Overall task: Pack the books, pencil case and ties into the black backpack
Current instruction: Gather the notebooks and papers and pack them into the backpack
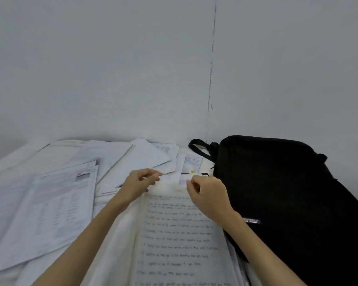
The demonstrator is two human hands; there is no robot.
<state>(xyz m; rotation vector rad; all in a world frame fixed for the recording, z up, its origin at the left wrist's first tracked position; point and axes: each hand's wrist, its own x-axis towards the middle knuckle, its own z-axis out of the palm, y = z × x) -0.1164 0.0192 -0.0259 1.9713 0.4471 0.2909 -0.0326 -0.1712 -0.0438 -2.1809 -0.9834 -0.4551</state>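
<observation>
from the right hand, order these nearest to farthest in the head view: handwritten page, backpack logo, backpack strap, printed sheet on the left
From the right hand:
1. Handwritten page, directly under and in front of the hand.
2. Backpack logo, just right of the wrist.
3. Backpack strap, behind the hand by the wall.
4. Printed sheet, far left, beyond the left hand.

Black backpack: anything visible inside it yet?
Nothing shows. The black backpack lies on its side by the wall, and only its outer fabric and a strap are visible, so its inside is hidden. A handwritten page lies beside it.
</observation>
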